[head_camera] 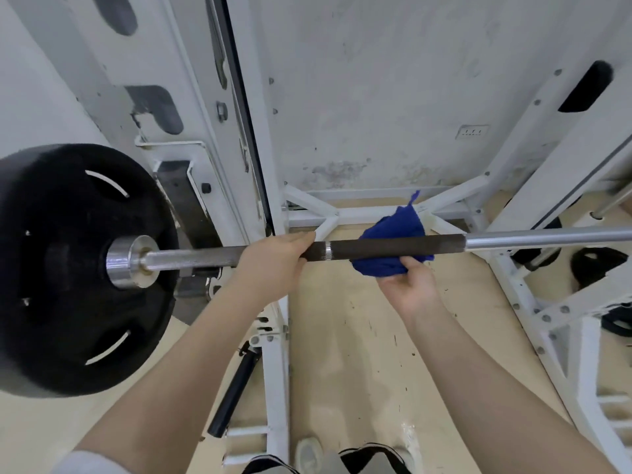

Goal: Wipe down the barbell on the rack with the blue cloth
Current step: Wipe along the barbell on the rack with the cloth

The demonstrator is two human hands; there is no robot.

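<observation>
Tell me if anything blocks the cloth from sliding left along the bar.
Yes: the left hand grips the barbell just left of the blue cloth, which the right hand holds around the dark knurled section.

A gym: a white steel rack (273, 206) carries a barbell (393, 246) loaded with a black weight plate (68, 268), spare plates (598, 265) on the floor.

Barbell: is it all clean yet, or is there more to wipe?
Not yet. The right hand holds the blue cloth wrapped around the dark part of the barbell, while the left hand steadies the bar. I can't tell which parts are already wiped.
</observation>
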